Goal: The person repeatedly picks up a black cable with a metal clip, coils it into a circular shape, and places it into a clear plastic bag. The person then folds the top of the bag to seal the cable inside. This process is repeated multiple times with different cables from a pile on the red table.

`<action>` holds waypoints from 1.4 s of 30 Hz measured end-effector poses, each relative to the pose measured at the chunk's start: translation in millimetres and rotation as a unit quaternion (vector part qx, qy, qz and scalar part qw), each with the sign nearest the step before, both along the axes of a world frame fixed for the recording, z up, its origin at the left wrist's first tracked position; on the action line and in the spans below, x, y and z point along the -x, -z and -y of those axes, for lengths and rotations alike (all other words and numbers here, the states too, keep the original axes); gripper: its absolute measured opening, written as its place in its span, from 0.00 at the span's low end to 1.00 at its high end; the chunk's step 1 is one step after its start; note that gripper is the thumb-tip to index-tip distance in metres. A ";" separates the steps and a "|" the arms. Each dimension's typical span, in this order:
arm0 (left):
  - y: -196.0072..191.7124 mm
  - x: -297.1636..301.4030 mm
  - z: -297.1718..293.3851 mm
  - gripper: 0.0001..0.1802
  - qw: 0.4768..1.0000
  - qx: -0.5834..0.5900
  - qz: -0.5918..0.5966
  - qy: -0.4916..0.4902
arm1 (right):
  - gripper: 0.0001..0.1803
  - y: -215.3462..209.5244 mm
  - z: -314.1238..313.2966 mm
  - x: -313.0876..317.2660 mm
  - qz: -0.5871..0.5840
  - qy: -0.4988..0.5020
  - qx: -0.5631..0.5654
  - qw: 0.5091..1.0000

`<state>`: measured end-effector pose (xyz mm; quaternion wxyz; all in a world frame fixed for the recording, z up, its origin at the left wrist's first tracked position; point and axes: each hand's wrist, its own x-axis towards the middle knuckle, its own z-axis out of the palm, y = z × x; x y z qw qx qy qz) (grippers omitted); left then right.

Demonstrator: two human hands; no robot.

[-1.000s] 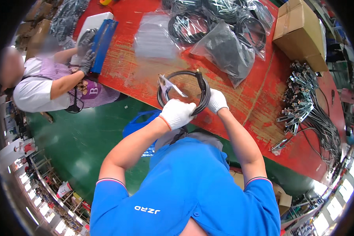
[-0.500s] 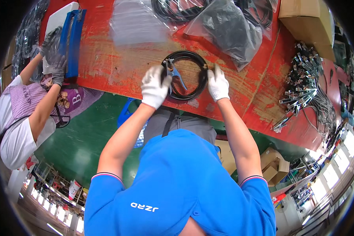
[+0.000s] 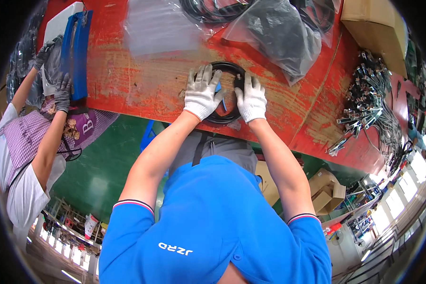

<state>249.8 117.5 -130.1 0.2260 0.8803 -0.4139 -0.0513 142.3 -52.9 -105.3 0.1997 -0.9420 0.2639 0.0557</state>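
Note:
On the red table a coil of black cable (image 3: 228, 66) lies flat near the front edge, partly covered by my gloves. Inside the ring, the blue handle of a spring clamp (image 3: 224, 102) shows; its jaws are hidden under my left hand. My left hand (image 3: 202, 93), in a white glove, is laid over the coil's left side with fingers stretched out. Also in a white glove, my right hand (image 3: 252, 99) rests on the coil's right side, fingers extended forward and the thumb against the cable. Neither hand is closed around it.
A stack of clear plastic bags (image 3: 161, 28) lies at the far left, beside a bagged black cable (image 3: 279, 35). Rightward are a cardboard box (image 3: 371, 21) and a heap of metal clamps with grey cables (image 3: 364, 102). A co-worker's gloved hands (image 3: 62, 92) touch a blue-edged device (image 3: 80, 54).
Both my hands have moved inward from beside the coil onto its top. My left hand now covers the clamp's jaws. The co-worker's lower hand has shifted slightly left.

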 end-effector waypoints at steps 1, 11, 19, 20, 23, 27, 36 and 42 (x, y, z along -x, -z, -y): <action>-0.9 1.4 -4.2 0.41 1.000 -0.013 -0.011 -0.006 | 0.38 -0.4 -1.1 -3.7 0.000 -0.008 0.000 1.000; -5.1 20.5 -34.3 0.44 0.998 -0.026 -0.062 -0.007 | 0.38 3.3 -19.2 -9.8 0.014 -0.078 -0.045 0.996; -1.1 40.9 -66.8 0.43 0.990 -0.043 -0.015 -0.134 | 0.37 3.1 -39.0 -30.4 0.036 -0.167 -0.073 0.983; 1.3 41.6 -73.0 0.44 0.987 -0.045 -0.003 -0.153 | 0.37 3.5 -44.2 -35.8 0.046 -0.179 -0.073 0.980; -9.3 34.5 -80.9 0.41 0.987 -0.011 -0.034 -0.155 | 0.37 2.3 -48.7 -39.3 0.035 -0.187 -0.060 0.980; -22.2 -23.2 -94.6 0.26 0.966 0.071 -0.045 -0.243 | 0.33 -0.3 -32.2 -38.7 0.036 -0.191 -0.094 0.976; 19.5 -137.5 -120.8 0.10 0.997 0.003 0.033 -0.067 | 0.17 -10.7 -14.0 -65.2 0.079 -0.058 -0.136 0.986; 19.1 -139.9 -110.0 0.08 0.993 -0.057 -0.024 -0.099 | 0.19 -18.2 -25.7 -108.1 0.101 -0.084 -0.115 0.985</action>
